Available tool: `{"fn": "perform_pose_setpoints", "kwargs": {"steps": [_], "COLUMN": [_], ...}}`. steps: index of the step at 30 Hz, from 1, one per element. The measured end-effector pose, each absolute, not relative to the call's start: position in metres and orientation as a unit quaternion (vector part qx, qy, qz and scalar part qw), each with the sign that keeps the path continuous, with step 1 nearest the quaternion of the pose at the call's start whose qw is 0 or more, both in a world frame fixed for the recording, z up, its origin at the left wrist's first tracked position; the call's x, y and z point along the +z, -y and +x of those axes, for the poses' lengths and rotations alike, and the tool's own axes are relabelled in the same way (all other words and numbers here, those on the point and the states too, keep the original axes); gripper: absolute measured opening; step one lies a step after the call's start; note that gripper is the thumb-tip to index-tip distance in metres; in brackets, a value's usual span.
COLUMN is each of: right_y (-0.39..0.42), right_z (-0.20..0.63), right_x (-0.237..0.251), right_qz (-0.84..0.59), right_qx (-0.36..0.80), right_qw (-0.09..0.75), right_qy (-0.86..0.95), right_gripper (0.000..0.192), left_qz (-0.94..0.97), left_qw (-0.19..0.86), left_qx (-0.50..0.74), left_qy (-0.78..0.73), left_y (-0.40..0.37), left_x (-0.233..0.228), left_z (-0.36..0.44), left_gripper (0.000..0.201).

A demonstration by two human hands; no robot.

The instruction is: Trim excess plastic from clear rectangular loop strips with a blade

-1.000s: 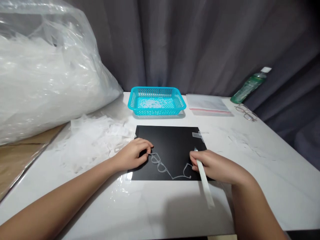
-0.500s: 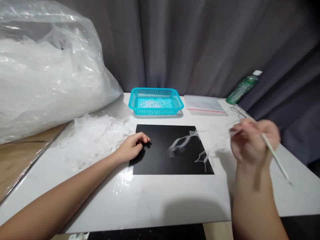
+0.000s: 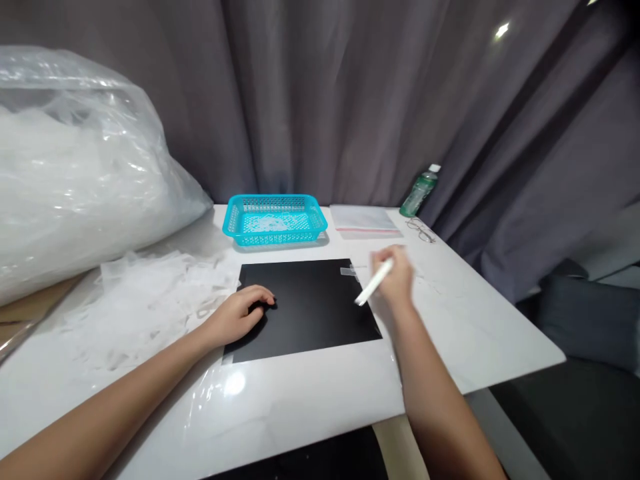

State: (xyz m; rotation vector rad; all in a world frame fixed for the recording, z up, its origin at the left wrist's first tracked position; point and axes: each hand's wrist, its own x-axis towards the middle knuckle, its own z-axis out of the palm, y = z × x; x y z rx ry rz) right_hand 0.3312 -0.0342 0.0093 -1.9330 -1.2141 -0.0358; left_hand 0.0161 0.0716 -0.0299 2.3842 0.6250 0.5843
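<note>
My left hand (image 3: 243, 315) rests over the left edge of a black mat (image 3: 305, 307). Its fingers are curved and its thumb is apart from them, with nothing visible between. My right hand (image 3: 395, 273), a bit blurred, is beside the mat's right edge and closed on a white pen-like tool (image 3: 374, 283). The tool slants down to the left, one end over the mat. A small translucent strip (image 3: 347, 271) lies at the mat's upper right corner. Faint clear pieces (image 3: 430, 283) show on the white table right of my right hand.
White translucent scraps (image 3: 145, 303) are heaped left of the mat. Behind them bulges a big clear plastic bag (image 3: 75, 180). A blue basket (image 3: 275, 239) with pale pieces inside stands at the back, beside flat plastic bags (image 3: 365, 219), a green bottle (image 3: 419, 193) and glasses (image 3: 421, 231).
The view has turned to the right. My right hand has come down toward the mat, the white tool now pointing left. The translucent strips blurred over the mat are gone from there.
</note>
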Motion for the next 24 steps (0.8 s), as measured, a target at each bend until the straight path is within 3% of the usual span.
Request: {"fn": "perform_pose_setpoints", "kwargs": {"steps": [4, 8, 12, 16, 21, 24], "right_y": [0.010, 0.009, 0.033, 0.043, 0.028, 0.022], "right_z": [0.283, 0.302, 0.362, 0.382, 0.346, 0.329], "right_x": [-0.020, -0.026, -0.014, -0.008, -0.011, -0.014], "right_qz": [-0.707, -0.753, -0.868, -0.895, -0.782, -0.716], "right_qx": [0.100, 0.102, 0.009, -0.061, -0.003, 0.032], "right_qw": [0.289, 0.233, 0.229, 0.253, 0.259, 0.255], "right_qy": [0.638, 0.608, 0.441, 0.363, 0.568, 0.649], "right_gripper": [0.027, 0.039, 0.035, 0.031, 0.016, 0.015], "left_qz": [0.912, 0.937, 0.917, 0.885, 0.882, 0.880], "left_qw": [0.271, 0.194, 0.122, 0.072, 0.079, 0.086], "left_qx": [0.197, 0.159, 0.089, 0.004, 0.027, 0.069], "left_qy": [-0.238, -0.245, -0.368, -0.460, -0.464, -0.461], "left_y": [-0.071, -0.078, -0.103, -0.126, -0.132, -0.128], "left_x": [-0.025, 0.009, 0.050, 0.059, 0.047, 0.051], "left_z": [0.017, 0.002, -0.041, -0.083, -0.098, -0.099], "left_gripper": [0.023, 0.029, 0.041, 0.053, 0.035, 0.038]}}
